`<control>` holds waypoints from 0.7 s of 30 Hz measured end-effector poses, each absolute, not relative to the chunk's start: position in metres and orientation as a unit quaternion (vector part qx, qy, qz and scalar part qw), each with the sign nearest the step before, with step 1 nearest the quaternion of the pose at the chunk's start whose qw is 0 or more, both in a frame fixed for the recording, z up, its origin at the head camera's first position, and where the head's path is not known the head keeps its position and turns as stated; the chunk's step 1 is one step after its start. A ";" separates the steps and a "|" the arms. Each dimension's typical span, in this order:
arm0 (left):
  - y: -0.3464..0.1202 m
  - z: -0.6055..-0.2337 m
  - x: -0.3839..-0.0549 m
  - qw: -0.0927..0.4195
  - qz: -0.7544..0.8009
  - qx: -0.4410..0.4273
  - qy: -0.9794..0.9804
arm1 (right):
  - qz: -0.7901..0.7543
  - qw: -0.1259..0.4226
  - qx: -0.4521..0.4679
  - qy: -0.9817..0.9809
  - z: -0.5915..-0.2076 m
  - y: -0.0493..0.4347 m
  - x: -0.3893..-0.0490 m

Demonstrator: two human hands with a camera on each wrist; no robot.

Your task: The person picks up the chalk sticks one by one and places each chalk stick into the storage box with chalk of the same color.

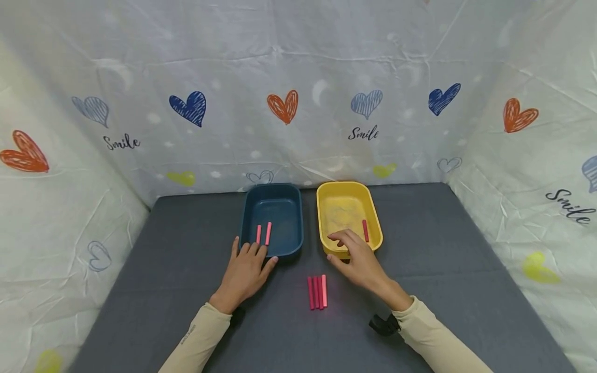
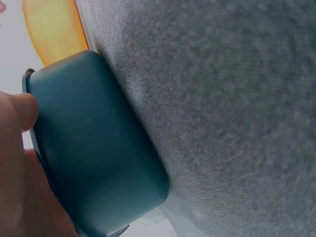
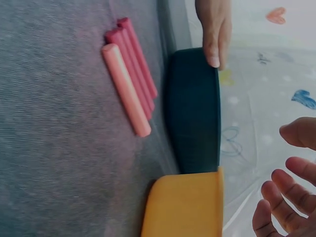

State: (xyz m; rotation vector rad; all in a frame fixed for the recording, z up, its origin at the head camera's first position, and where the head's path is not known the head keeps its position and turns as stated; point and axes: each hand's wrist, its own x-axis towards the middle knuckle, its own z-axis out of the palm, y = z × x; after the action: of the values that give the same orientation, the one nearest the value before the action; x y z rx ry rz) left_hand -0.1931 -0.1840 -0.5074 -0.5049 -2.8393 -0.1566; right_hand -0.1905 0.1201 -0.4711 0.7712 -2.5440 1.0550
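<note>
My left hand rests on the near rim of a dark blue tray, its fingers stretched over the edge. Two light pink sticks lie inside this tray, just past the fingertips. At the near side of a yellow tray, my right hand hovers over the rim with thumb and fingers spread apart, holding nothing. A dark pink stick lies in the yellow tray by its right wall. Between the forearms, three dark pink sticks and a light pink stick lie side by side on the cloth.
A dark grey cloth covers the table. The trays stand side by side at the back, close to a white curtain printed with hearts. More curtain hangs along both sides. A black strap is on my right wrist.
</note>
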 end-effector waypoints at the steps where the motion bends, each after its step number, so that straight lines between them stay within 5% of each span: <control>1: -0.184 -0.507 -0.193 0.127 -0.054 -0.173 -0.975 | 0.364 0.139 0.266 -0.882 -0.472 0.121 -0.189; 21: -0.182 -0.506 -0.193 0.118 -0.051 -0.165 -0.978 | 0.379 0.104 0.261 -0.882 -0.497 0.125 -0.155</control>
State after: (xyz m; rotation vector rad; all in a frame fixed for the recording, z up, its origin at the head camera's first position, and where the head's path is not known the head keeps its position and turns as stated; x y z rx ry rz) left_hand -0.1927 -0.1818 -0.5064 -0.4815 -2.8609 -0.1506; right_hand -0.1548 0.1255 -0.4970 0.7696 -2.6008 1.1177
